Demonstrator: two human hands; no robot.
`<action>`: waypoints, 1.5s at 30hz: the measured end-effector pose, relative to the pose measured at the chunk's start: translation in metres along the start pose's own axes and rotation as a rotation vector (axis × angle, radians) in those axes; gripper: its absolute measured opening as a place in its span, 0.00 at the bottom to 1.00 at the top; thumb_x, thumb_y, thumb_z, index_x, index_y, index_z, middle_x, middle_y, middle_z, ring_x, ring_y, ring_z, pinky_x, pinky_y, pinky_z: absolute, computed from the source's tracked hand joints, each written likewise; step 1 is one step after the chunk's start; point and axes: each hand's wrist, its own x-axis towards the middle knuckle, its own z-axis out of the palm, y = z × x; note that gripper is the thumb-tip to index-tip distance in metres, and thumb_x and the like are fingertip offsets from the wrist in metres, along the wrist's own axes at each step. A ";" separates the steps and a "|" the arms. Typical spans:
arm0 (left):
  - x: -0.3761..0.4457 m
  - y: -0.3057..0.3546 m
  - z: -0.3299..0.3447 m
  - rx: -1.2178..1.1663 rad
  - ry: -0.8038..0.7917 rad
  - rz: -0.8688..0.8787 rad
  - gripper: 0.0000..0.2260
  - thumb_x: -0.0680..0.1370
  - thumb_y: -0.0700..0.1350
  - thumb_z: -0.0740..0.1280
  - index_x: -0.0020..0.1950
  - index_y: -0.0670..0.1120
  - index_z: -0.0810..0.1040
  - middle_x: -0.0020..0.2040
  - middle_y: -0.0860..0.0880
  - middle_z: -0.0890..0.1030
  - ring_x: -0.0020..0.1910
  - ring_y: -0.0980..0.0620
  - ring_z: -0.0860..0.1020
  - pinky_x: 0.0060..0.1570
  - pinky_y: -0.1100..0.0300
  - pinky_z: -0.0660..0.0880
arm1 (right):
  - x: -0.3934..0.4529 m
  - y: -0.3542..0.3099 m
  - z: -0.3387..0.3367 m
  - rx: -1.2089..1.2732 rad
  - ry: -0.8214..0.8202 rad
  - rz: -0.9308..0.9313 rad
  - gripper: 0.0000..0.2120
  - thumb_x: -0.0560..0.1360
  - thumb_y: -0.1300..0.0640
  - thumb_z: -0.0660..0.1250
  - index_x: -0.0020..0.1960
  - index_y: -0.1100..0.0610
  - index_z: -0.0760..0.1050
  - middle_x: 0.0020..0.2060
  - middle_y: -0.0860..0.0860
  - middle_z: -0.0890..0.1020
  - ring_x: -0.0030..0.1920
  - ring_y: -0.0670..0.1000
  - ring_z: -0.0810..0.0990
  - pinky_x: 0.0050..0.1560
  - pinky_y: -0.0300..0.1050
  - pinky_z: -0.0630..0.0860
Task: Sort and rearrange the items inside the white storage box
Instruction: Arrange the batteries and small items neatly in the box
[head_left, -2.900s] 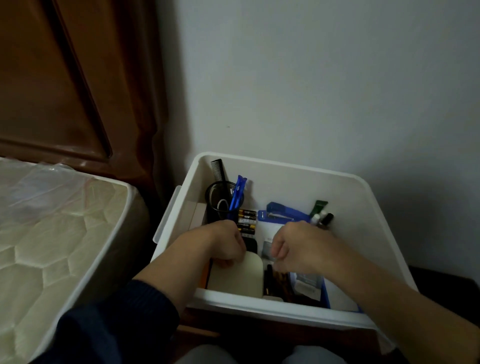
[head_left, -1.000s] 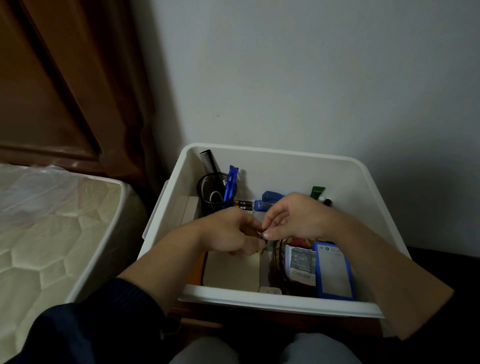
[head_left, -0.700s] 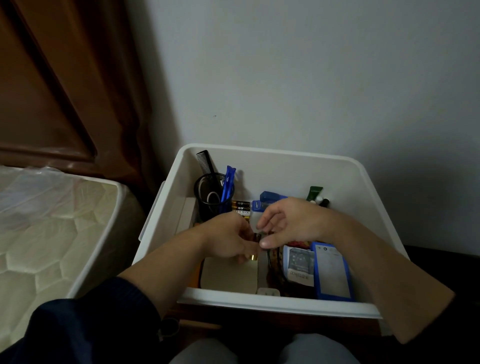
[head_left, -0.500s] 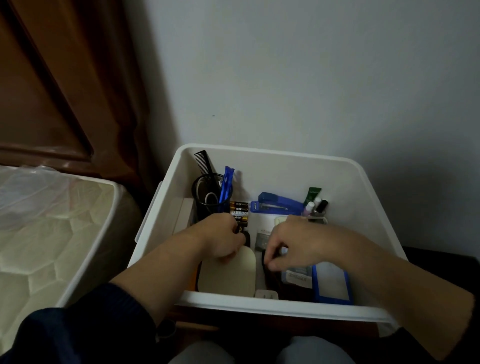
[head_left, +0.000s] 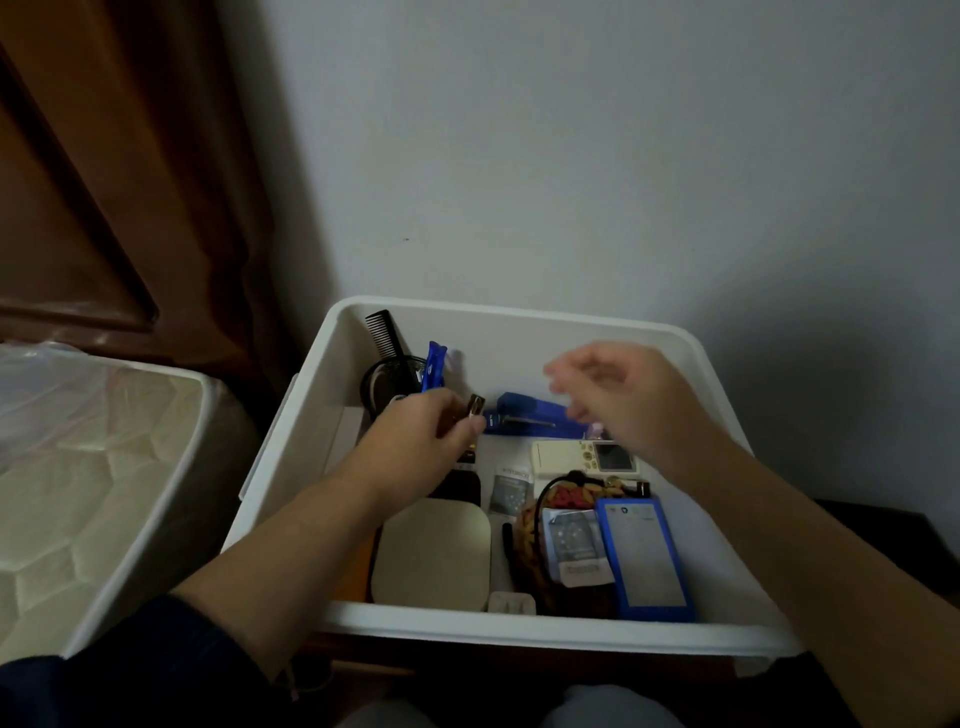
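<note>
The white storage box (head_left: 519, 317) stands in front of me, full of small items. My left hand (head_left: 421, 441) pinches a small dark and gold battery (head_left: 474, 406) above the box's left half, near a black pen cup (head_left: 387, 384) with a comb (head_left: 383, 335) and blue clip (head_left: 434, 364). My right hand (head_left: 618, 395) hovers blurred above the blue stapler (head_left: 530, 415), fingers loosely spread, holding nothing. Below lie a cream remote (head_left: 582, 457), a cream pad (head_left: 431, 556), a patterned pouch (head_left: 550, 545) and a blue card (head_left: 644, 561).
A mattress (head_left: 88, 488) wrapped in plastic sits to the left of the box. A wooden headboard (head_left: 104, 182) rises at the back left, and a plain wall (head_left: 571, 156) stands right behind the box. A dark surface (head_left: 883, 525) shows at the right.
Both hands have come up out of the box. My left hand now holds a battery near the pen cup, and my right hand has lifted away from the pouch toward the back.
</note>
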 end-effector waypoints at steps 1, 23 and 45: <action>0.000 0.002 0.001 -0.007 0.028 0.026 0.05 0.84 0.54 0.66 0.56 0.55 0.78 0.45 0.56 0.81 0.42 0.62 0.80 0.39 0.69 0.72 | 0.005 -0.004 -0.001 0.173 0.056 0.046 0.06 0.81 0.52 0.70 0.56 0.51 0.84 0.46 0.46 0.87 0.40 0.47 0.86 0.44 0.43 0.85; 0.038 0.015 0.015 0.137 -0.027 0.082 0.08 0.81 0.56 0.71 0.54 0.53 0.84 0.47 0.57 0.83 0.47 0.64 0.79 0.47 0.67 0.75 | 0.033 0.026 -0.004 -0.895 -0.284 0.300 0.10 0.74 0.59 0.75 0.39 0.55 0.75 0.32 0.50 0.81 0.31 0.50 0.82 0.31 0.42 0.78; 0.036 0.042 0.047 0.196 -0.228 0.084 0.10 0.83 0.53 0.68 0.53 0.48 0.84 0.45 0.49 0.83 0.44 0.52 0.81 0.42 0.55 0.78 | 0.033 0.055 -0.007 -1.152 -0.946 0.177 0.23 0.75 0.66 0.68 0.64 0.43 0.76 0.41 0.43 0.72 0.40 0.44 0.73 0.33 0.40 0.68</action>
